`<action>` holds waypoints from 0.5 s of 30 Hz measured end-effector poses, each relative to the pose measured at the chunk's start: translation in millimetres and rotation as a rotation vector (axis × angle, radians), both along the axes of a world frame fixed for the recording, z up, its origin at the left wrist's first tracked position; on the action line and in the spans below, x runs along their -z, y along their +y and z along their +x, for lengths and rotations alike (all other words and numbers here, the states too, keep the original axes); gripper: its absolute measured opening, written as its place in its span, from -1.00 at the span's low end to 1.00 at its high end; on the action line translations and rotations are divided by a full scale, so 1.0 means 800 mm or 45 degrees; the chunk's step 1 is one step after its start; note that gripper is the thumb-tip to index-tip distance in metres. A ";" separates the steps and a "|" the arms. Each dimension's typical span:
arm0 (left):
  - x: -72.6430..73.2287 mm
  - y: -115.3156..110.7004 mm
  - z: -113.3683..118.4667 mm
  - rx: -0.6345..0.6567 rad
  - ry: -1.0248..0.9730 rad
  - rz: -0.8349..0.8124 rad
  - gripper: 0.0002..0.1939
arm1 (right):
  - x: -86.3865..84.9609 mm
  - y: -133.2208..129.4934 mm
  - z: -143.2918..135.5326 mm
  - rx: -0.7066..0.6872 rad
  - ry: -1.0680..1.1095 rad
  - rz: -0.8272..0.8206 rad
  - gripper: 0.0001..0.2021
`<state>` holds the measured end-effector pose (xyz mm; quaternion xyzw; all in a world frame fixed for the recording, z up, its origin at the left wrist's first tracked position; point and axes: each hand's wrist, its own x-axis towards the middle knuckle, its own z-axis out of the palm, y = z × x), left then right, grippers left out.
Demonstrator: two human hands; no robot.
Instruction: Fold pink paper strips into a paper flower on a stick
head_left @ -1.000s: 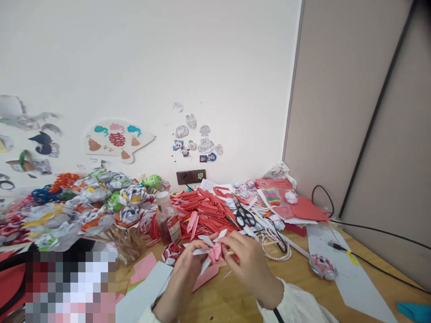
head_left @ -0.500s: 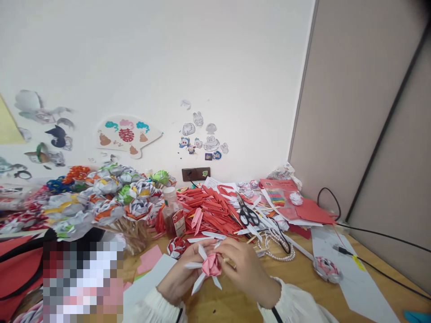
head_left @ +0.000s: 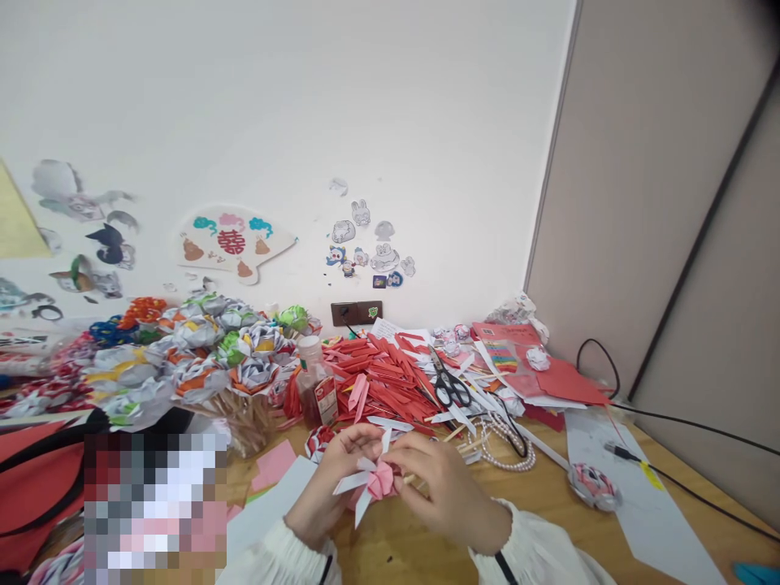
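Observation:
Between my two hands is a folded paper flower [head_left: 381,481] with a pink centre and white pointed petals sticking out. My left hand [head_left: 332,483] cups it from the left, fingers curled behind the petals. From the right, my right hand [head_left: 442,491] pinches its edge with thumb and fingers. A thin wooden stick [head_left: 409,479] shows by my right fingers; how it joins the flower is hidden. Just beyond my hands lie a pile of folded red paper strips [head_left: 383,374], white folded strips [head_left: 391,424] and a red-and-white paper flower [head_left: 320,440].
Black scissors [head_left: 449,386] and a pearl string [head_left: 509,455] lie beyond my right hand. A clear bottle [head_left: 310,382] stands left of the red strips, beside a bunch of paper flowers [head_left: 201,341] on sticks. A finished flower [head_left: 594,486] and a black cable [head_left: 670,487] lie right.
The flower has turned in my hands, so its white petals now point mostly left and up. My left fingers have risen and spread slightly behind it; both hands keep hold.

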<state>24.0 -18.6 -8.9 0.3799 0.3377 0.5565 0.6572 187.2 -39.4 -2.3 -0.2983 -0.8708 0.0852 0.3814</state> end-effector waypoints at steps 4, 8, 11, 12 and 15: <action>0.001 0.000 0.001 0.061 -0.062 -0.016 -0.73 | -0.005 -0.002 0.001 -0.018 0.033 -0.028 -0.76; 0.008 0.000 -0.001 0.171 -0.164 -0.081 -0.77 | 0.002 -0.001 -0.003 -0.008 0.014 -0.044 -0.73; 0.010 -0.001 -0.005 0.155 -0.162 -0.138 -0.77 | 0.008 0.002 -0.006 0.048 0.016 -0.070 -0.63; 0.009 -0.001 -0.007 0.134 -0.157 -0.151 -0.77 | 0.009 0.003 -0.007 0.076 0.026 -0.083 -0.66; 0.003 0.000 -0.008 0.136 -0.179 -0.166 -0.83 | 0.011 0.008 -0.008 0.181 0.107 -0.123 -0.78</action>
